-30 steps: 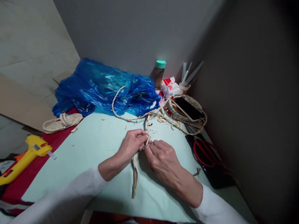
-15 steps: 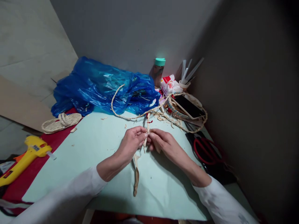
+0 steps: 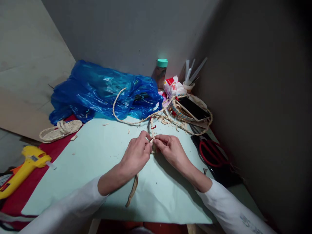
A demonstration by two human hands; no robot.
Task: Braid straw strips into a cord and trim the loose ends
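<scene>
Both of my hands meet at the middle of a pale green sheet point(image 3: 97, 162) and pinch a tan braided straw cord point(image 3: 119, 118). My left hand point(image 3: 136, 155) grips the cord from the left with its fingers closed. My right hand point(image 3: 170, 150) pinches the same spot from the right. From the pinch the cord runs up, loops against a blue plastic bag point(image 3: 97, 91), and curls round to the right. A loose flat strand point(image 3: 131, 193) trails from under my left hand toward me.
A yellow glue gun point(image 3: 21, 169) lies at the left on red cloth. A coiled straw piece point(image 3: 60, 129) sits beside the bag. Red-handled scissors point(image 3: 212, 152), a phone point(image 3: 193, 109) on a woven basket, a green-capped bottle point(image 3: 159, 73) and a cup of sticks point(image 3: 188, 85) crowd the right corner.
My right hand has turned from knuckles-up beside the cord to pinching it from the right. The loose strand under my left hand has swung left. The view has shifted slightly.
</scene>
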